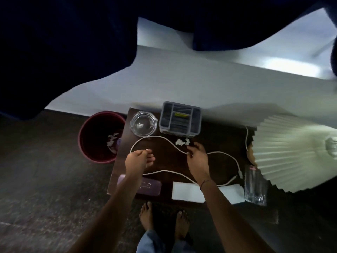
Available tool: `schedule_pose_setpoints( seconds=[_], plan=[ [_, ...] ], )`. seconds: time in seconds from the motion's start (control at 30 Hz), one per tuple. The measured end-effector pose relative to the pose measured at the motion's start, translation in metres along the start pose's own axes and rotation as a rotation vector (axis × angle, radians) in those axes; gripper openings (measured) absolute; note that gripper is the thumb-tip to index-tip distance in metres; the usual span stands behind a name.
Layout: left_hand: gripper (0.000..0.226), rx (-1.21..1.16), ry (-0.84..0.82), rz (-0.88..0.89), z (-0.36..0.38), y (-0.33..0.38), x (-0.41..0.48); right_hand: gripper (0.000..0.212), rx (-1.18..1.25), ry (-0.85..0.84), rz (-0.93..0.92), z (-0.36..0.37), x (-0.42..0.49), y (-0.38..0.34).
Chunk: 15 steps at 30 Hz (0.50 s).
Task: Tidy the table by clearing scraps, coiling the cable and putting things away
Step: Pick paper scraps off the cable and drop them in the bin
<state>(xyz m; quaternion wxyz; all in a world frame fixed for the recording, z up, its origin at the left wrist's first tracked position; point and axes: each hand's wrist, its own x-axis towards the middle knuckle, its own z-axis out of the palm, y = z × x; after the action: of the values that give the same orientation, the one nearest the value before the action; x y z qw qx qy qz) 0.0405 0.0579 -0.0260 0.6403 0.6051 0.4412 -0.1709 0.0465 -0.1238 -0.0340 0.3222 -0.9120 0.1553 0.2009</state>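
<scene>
Reach decides this one: your right hand (197,157) has its fingers bent down over the thin white cable (218,152), tips at the strand where it passes beneath them. The view does not show whether they pinch it or only touch it. Your left hand (139,158) hovers with fingers loosely curled. A small white speck shows at its fingertips, perhaps a scrap, but that cannot be told either. The crumpled white paper scraps (182,141) lie just beyond your right fingertips and well apart from the left hand, so the right is plainly the nearer one for them. The cable wanders in a wide loop around both hands on the dark wooden table (164,157), its long stretches running across from the left hand's side to the right's. Out past your left hand, off the table's edge, stands the round dark-red bin (94,130) with scraps already inside. Whatever your right hand lifts will likely have to cross over to that side.
</scene>
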Motion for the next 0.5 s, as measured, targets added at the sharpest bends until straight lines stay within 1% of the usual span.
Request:
schedule_pose_setpoints(
  seconds=[0.17,0.3,0.4,0.5],
  plan=[
    [0.022,0.049,-0.026,-0.004,0.013,0.001,0.002,0.036,-0.063,-0.071,-0.04,0.007,0.014,0.003],
    [0.021,0.067,-0.025,-0.02,0.014,0.0,0.005,0.035,-0.08,-0.03,-0.072,0.012,0.018,0.002],
    [0.021,0.056,-0.025,-0.029,0.015,-0.001,0.007,0.036,-0.13,-0.033,-0.12,0.015,0.021,0.003],
    [0.02,0.05,-0.017,-0.038,0.017,-0.002,0.007,0.036,-0.112,0.022,-0.114,0.015,0.022,0.003]
  ],
)
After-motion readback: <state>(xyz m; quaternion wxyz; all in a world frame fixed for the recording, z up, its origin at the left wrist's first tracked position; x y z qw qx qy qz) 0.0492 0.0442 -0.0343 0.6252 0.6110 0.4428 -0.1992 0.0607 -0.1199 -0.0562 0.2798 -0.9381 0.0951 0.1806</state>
